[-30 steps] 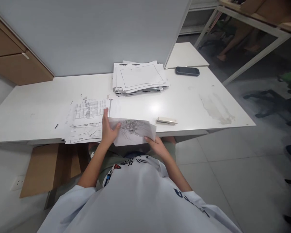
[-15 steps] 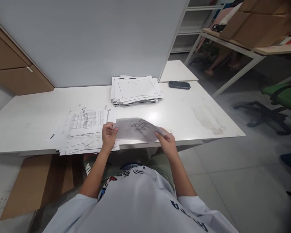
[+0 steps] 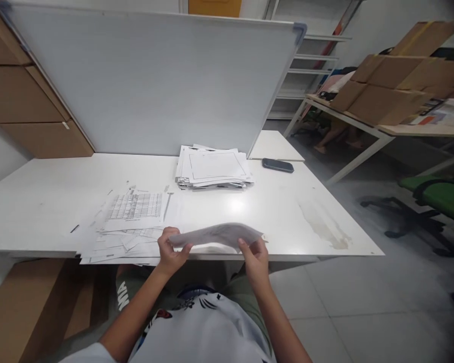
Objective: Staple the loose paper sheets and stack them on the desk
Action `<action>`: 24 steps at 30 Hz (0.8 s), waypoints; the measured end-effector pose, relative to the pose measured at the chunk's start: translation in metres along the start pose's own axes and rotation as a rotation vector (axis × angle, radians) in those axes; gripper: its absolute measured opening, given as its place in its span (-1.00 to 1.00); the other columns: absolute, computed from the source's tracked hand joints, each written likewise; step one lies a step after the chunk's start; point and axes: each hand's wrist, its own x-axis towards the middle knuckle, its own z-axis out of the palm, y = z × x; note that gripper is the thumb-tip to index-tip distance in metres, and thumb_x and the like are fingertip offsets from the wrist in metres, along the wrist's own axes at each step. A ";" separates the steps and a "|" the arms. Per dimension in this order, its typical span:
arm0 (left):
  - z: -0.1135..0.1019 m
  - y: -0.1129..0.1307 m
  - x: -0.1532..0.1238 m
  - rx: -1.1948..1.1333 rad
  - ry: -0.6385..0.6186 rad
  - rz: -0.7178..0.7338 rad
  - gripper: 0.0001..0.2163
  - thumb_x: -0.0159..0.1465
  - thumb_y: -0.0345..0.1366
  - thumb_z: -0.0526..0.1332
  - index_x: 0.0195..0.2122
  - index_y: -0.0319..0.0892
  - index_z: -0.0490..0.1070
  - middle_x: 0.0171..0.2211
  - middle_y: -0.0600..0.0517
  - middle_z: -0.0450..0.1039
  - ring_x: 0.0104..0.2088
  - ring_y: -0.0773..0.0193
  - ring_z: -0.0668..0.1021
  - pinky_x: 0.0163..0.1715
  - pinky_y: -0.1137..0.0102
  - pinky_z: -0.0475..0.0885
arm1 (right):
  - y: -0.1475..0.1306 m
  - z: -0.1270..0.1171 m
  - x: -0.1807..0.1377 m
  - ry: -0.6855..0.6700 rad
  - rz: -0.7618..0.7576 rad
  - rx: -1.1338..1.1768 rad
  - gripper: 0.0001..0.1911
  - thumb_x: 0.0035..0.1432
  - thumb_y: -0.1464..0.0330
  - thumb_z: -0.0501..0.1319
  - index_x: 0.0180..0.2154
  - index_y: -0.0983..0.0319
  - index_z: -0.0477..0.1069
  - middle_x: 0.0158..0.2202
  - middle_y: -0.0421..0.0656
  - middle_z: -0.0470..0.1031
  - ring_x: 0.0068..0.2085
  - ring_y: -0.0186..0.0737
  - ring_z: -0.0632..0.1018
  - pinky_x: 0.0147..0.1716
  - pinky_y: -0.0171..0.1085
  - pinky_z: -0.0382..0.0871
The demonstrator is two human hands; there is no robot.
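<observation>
My left hand (image 3: 170, 252) pinches the left edge of a sheet of paper with a dark sketch (image 3: 217, 234), held nearly flat just above the front edge of the white desk (image 3: 295, 212). My right hand (image 3: 253, 257) grips the sheet's right side from below. Left of my left hand lies a spread of printed sheets with a grid (image 3: 130, 222). A thick stack of papers (image 3: 214, 169) sits farther back in the middle of the desk. A dark phone (image 3: 278, 165) lies to the stack's right.
A whiteboard panel (image 3: 155, 80) stands along the desk's back. Wooden drawers (image 3: 30, 101) are at the left. Cardboard boxes (image 3: 393, 80) sit on a table at the right, with a green chair (image 3: 439, 199) below. Cardboard (image 3: 26, 312) leans under the desk. Another person's feet (image 3: 327, 141) show far back.
The sheet has been lowered from a tilted, readable angle to nearly flat and edge-on. The camera has tipped upward, showing more of the whiteboard and room. Both hands keep their hold.
</observation>
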 end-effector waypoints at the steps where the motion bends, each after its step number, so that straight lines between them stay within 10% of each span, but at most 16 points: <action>1: -0.003 -0.002 -0.005 0.012 -0.010 -0.034 -0.60 0.14 -0.10 0.37 -0.16 -0.13 0.22 -0.32 0.04 0.36 -0.34 0.30 0.50 -0.33 0.36 0.45 | 0.003 -0.001 0.001 -0.017 0.026 -0.008 -0.65 -0.02 0.11 0.34 -0.26 0.22 0.52 -0.26 -0.09 0.61 -0.14 -0.03 0.56 -0.06 -0.04 0.41; 6: -0.009 0.004 -0.027 0.062 -0.019 -0.333 -0.70 0.20 -0.14 0.28 -0.14 -0.17 0.29 -0.23 -0.06 0.46 -0.24 0.25 0.57 -0.27 0.37 0.50 | 0.014 -0.002 0.001 -0.022 0.042 -0.019 -0.66 0.00 0.08 0.31 -0.32 0.22 0.54 -0.29 -0.09 0.60 -0.18 -0.06 0.55 -0.08 -0.05 0.42; 11: -0.028 0.042 -0.011 0.201 -0.327 -0.439 -0.82 0.24 -0.17 0.21 -0.30 -0.15 0.50 -0.35 -0.01 0.57 -0.30 0.18 0.62 -0.26 0.35 0.53 | -0.006 -0.007 -0.016 0.062 0.011 -0.003 -0.68 0.01 0.11 0.33 -0.30 0.22 0.54 -0.29 -0.08 0.61 -0.19 -0.04 0.57 -0.13 -0.08 0.44; 17: -0.045 0.052 0.005 0.263 -0.359 -0.644 -0.71 0.23 -0.05 0.16 -0.31 -0.16 0.52 -0.36 -0.05 0.60 -0.28 0.07 0.64 -0.22 0.26 0.54 | -0.018 -0.015 -0.021 -0.162 0.012 -0.169 -0.65 0.11 0.14 0.27 -0.12 0.20 0.50 -0.10 -0.01 0.58 -0.05 0.00 0.55 -0.07 -0.08 0.44; 24: -0.036 0.024 -0.003 0.233 -0.261 -0.951 -0.50 0.26 -0.21 0.21 0.22 -0.11 0.22 0.25 -0.16 0.28 0.25 0.03 0.36 0.18 0.17 0.33 | 0.016 -0.039 0.004 -0.149 -0.057 -0.514 -0.39 0.20 0.17 0.14 0.25 0.16 0.15 -0.02 0.01 0.51 -0.25 -0.14 0.52 -0.22 -0.10 0.47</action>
